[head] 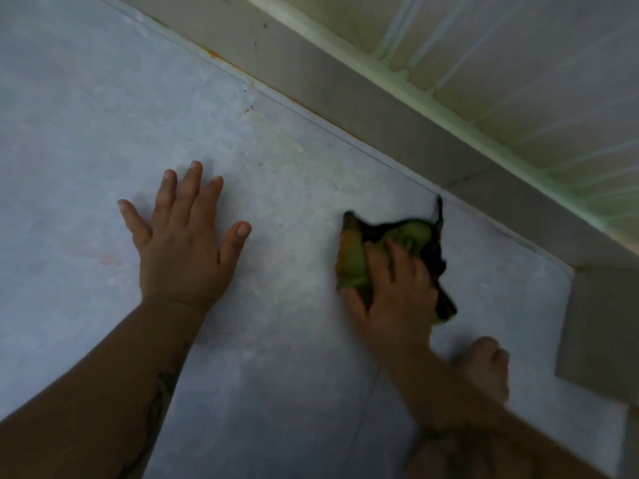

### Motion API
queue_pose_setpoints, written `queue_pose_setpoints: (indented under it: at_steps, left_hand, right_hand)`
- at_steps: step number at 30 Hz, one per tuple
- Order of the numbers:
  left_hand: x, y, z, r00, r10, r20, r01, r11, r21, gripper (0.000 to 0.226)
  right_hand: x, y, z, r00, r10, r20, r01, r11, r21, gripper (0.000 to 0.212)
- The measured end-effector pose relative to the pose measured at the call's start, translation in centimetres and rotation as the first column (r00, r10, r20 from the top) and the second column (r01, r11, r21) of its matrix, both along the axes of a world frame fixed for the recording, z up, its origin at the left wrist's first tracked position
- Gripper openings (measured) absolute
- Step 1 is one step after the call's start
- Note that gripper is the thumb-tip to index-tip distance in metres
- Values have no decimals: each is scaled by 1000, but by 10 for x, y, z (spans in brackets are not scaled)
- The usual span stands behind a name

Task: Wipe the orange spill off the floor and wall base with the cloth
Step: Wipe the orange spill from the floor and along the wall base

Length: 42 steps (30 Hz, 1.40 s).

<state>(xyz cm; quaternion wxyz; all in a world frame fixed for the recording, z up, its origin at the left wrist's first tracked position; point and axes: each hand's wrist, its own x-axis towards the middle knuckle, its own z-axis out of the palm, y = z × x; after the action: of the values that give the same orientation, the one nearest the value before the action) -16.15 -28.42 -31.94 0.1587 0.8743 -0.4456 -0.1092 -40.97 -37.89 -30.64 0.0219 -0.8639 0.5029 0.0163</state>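
Note:
My right hand (397, 295) presses a crumpled green and dark cloth (411, 236) flat on the pale grey floor (283, 340), a short way from the wall base (345, 95). The cloth looks blurred and carries an orange stain on its left edge. My left hand (183, 243) lies flat on the floor with fingers spread, left of the cloth. Thin orange residue (214, 56) runs along the seam between floor and wall base at the upper left. A faint orange smear (103, 259) marks the floor left of my left hand.
The wall base runs diagonally from upper left to lower right and turns a corner (584, 299) at the right. Above it are pale ribbed wall panels (501, 81). A bare foot (487, 368) rests on the floor beside my right forearm.

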Motion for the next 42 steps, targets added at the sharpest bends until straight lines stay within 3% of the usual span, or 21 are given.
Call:
queue_pose_setpoints:
  at_steps: [4, 7, 9, 14, 18, 21, 24, 27, 28, 31, 33, 35, 39, 42]
  left_hand:
    - [0, 1, 0, 1000, 11, -14, -11, 999, -42, 69]
    - [2, 3, 1, 995, 74, -64, -82, 990, -117, 66]
    - [5, 2, 2, 994, 76, -73, -86, 987, -136, 63]
    - [4, 2, 3, 992, 69, -106, -86, 983, -162, 60]
    - [5, 3, 3, 981, 78, -176, -116, 969, -217, 60]
    - [17, 3, 6, 962, 81, -261, -150, 954, -258, 59]
    - [58, 10, 1, 986, 152, -69, -163, 964, -208, 56]
    - [102, 21, -8, 956, 292, 32, -285, 949, -137, 61]
    - [107, 20, -9, 952, 305, 33, -300, 949, -100, 63]
    - [102, 15, -6, 964, 259, 67, -259, 966, -13, 65]
    - [101, 14, -2, 966, 249, 63, -250, 968, 5, 66]
    - [103, 15, 0, 975, 214, 60, -216, 975, 40, 68]
    - [102, 13, 1, 985, 165, 48, -170, 978, 121, 74]
    - [101, 12, 1, 983, 177, 52, -182, 976, 121, 75]
  right_hand:
    - [51, 76, -2, 982, 173, 78, -177, 983, 50, 56]
    - [96, 54, -2, 899, 418, 132, -427, 904, 40, 46]
    - [104, 8, -7, 878, 476, 47, -476, 879, -3, 49]
    - [59, -75, -5, 999, 52, -6, -52, 999, 8, 49]
    - [16, -6, -6, 999, 21, 31, -22, 1000, 21, 49]
    - [22, 82, 0, 982, 179, 58, -184, 978, 97, 59]
    - [71, 105, 1, 879, 455, 139, -473, 870, 142, 56]
    - [140, 55, -5, 810, 570, 138, -581, 813, 50, 48]
    - [164, 25, -8, 831, 547, 98, -550, 835, 6, 48]
    - [214, -70, -6, 926, 378, -13, -376, 923, 85, 54]
    - [221, -99, -5, 920, 392, -20, -391, 920, 38, 53]
    - [198, -98, -9, 933, 359, -8, -359, 933, 0, 51]
    - [119, -74, -5, 1000, 24, 6, -24, 1000, -5, 48]
    - [131, -74, -7, 997, -64, 34, 65, 997, -47, 42]
